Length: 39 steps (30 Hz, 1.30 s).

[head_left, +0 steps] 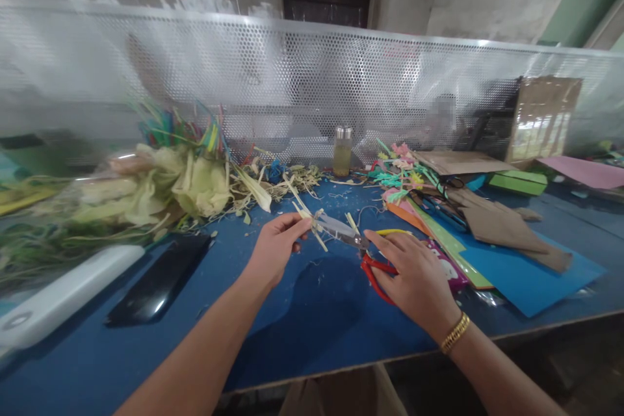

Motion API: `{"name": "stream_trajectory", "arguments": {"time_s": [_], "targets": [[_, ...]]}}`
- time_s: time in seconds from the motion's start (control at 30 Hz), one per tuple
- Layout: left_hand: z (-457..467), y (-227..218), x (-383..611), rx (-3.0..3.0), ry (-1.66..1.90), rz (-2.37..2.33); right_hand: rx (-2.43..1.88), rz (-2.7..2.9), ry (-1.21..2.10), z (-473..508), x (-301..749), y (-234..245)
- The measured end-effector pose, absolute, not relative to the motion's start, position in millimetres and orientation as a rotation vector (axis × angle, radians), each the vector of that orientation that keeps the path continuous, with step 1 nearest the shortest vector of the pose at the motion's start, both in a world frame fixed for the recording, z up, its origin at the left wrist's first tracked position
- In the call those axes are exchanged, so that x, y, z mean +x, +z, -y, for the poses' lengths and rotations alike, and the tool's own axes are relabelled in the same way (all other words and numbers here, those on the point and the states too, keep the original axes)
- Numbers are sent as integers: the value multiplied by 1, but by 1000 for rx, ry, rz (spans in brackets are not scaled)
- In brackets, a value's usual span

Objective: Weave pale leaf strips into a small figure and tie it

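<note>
My left hand [277, 248] pinches a few pale dried husk strips [306, 211] above the blue table [312, 331]. My right hand [414, 276] is closed on red-handled scissors [358, 247]. The scissor blades point left and meet the strips just beyond my left fingertips. A gold bangle sits on my right wrist. A heap of pale green and cream corn husks [160, 185] lies at the left behind my left hand.
A black phone [158, 279] and a white flat device [58, 299] lie at the left. A small bottle [342, 151] stands by the perforated metal screen [312, 78]. Coloured paper sheets [526, 273], brown paper, paper flowers [402, 172] and a cardboard box [543, 117] fill the right.
</note>
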State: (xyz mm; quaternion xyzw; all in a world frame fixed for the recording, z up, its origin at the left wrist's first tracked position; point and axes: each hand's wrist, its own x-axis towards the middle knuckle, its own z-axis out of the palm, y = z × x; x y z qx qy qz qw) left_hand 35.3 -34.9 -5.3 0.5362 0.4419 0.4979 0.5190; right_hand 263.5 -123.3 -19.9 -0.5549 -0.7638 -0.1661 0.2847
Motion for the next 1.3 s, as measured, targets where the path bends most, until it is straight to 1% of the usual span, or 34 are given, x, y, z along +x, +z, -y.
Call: {"name": "stream_trajectory", "arguments": {"time_s": [0.37,0.53,0.77,0.83,0.9,1.07,1.13,1.3], "targets": [[34,-6,35,1369,1206,-1091,-1483,2034,-451,123,265,-21],[35,-6,33,1494,1180,-1125,-1483,2045,-428,122,266,-20],[35,-5,34,1563,1251,-1174,-1517,2037,-485,121,269,-19],[34,-4,34,1501,1238,-1158,-1497,1993,-395,121,269,-21],[34,-4,34,1431,1225,-1150,-1444,1907,-177,122,268,-24],[36,-4,37,1300,1185,-1097,-1164,1455,768,115,258,-22],[37,-4,38,1269,1170,-1064,-1087,1298,868,104,250,-14],[38,-5,42,1261,1170,-982,-989,1305,839,61,228,2]]}}
